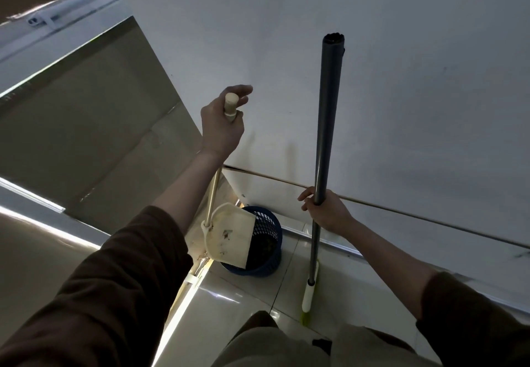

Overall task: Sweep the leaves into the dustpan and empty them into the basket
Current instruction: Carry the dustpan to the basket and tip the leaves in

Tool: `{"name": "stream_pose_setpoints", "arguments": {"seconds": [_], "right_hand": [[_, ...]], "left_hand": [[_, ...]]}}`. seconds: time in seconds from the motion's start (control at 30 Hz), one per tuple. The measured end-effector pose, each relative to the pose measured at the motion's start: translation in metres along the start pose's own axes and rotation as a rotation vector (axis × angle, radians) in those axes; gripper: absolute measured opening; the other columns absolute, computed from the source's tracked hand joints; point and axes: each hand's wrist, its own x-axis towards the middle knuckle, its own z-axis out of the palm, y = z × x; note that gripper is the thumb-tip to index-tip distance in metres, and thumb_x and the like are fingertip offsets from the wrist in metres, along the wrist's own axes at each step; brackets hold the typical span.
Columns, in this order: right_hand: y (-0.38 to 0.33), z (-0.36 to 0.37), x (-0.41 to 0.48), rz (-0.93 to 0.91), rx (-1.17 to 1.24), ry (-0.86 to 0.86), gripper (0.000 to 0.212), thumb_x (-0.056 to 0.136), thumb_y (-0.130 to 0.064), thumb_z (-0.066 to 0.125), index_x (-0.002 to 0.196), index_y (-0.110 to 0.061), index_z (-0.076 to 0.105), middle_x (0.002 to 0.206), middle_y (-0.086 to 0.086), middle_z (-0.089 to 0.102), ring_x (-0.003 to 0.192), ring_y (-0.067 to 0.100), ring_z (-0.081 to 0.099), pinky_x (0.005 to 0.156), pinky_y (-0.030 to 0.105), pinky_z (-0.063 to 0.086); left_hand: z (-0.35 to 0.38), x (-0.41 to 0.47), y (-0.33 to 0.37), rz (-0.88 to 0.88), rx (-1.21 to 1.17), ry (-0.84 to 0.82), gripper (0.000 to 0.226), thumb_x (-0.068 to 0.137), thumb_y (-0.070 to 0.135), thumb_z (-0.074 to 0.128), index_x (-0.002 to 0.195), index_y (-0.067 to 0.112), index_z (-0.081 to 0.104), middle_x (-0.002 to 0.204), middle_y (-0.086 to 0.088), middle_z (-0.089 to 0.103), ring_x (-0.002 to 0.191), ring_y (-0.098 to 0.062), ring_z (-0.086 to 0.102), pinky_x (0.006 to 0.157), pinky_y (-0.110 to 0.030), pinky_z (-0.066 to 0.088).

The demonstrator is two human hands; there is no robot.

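The left hand point(220, 125) is raised and closed around the cream grip point(231, 102) at the top of a long brass-coloured pole point(212, 194). The palm and lower fingers wrap the grip, while the upper fingers lie looser near its rounded end. The right hand point(327, 209) sits lower and to the right, fingers curled around the grey handle of the broom point(327, 122), which stands nearly upright. Much of that handle rises above the right hand, well past the height of the left hand.

Below the left hand, the pole runs down to the cream dustpan point(232, 240), which hangs tilted with its open edge pointing down and to the right. That edge sits over the mouth of the blue basket point(268, 263), which stands on the floor between and below the two hands. A few dark scraps cling to the inside of the dustpan. Dark leaves point(265, 247) show through the basket's mesh wall, though how many I cannot tell.

Below the right hand, the broom handle drops to a white head with green bristles point(307, 295) resting on the floor just right of the basket.

Beyond both hands is a plain white wall point(401, 79). Glossy pale tiles cover the floor point(243, 289) nearer the person. Dark brown sleeves point(100, 280) are pushed up both forearms.
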Motion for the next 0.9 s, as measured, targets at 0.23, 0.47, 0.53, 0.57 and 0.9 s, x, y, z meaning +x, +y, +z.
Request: {"name": "stream_pose_setpoints", "arguments": {"seconds": [0.23,0.47,0.53,0.57,0.9], "right_hand": [[0.003,-0.001,-0.001,0.001,-0.013,0.005,0.026,0.092,-0.014,0.048,0.084,-0.032,0.064,0.089,0.002,0.072,0.054,0.005,0.052,0.059,0.028,0.043],[0.005,-0.002,-0.003,-0.004,-0.003,0.013,0.026,0.093,-0.012,0.048,0.084,-0.03,0.065,0.088,0.001,0.072,0.044,-0.009,0.053,0.055,0.022,0.04],[0.005,-0.002,-0.004,-0.005,0.003,0.013,0.026,0.093,-0.012,0.047,0.084,-0.029,0.065,0.088,0.001,0.071,0.044,-0.01,0.053,0.054,0.021,0.039],[0.006,-0.002,-0.004,-0.004,0.001,0.015,0.026,0.093,-0.012,0.047,0.084,-0.03,0.064,0.087,0.0,0.071,0.044,-0.009,0.053,0.054,0.021,0.039],[0.011,-0.006,-0.005,0.006,-0.002,0.027,0.026,0.093,-0.015,0.048,0.083,-0.031,0.065,0.085,-0.001,0.072,0.054,0.003,0.054,0.054,0.024,0.041]], "left_hand": [[0.0,-0.002,-0.001,0.02,0.013,-0.012,0.051,0.078,-0.015,0.038,0.114,0.014,0.06,0.113,0.007,0.066,0.104,-0.006,0.066,0.091,-0.04,0.054],[0.003,-0.001,0.003,0.075,0.064,0.019,0.053,0.077,-0.014,0.039,0.117,0.013,0.06,0.114,0.012,0.065,0.103,-0.004,0.066,0.089,-0.037,0.055],[0.005,-0.002,0.005,0.07,0.041,-0.051,0.054,0.076,-0.016,0.039,0.116,0.013,0.061,0.114,0.011,0.065,0.102,-0.007,0.067,0.089,-0.04,0.055],[0.005,-0.003,0.006,0.075,0.044,-0.053,0.054,0.076,-0.016,0.039,0.117,0.012,0.061,0.115,0.01,0.065,0.103,-0.008,0.067,0.09,-0.04,0.055],[0.004,-0.006,0.012,0.11,0.061,-0.097,0.054,0.075,-0.017,0.039,0.116,0.01,0.062,0.116,0.007,0.066,0.104,-0.008,0.066,0.089,-0.038,0.055]]}}
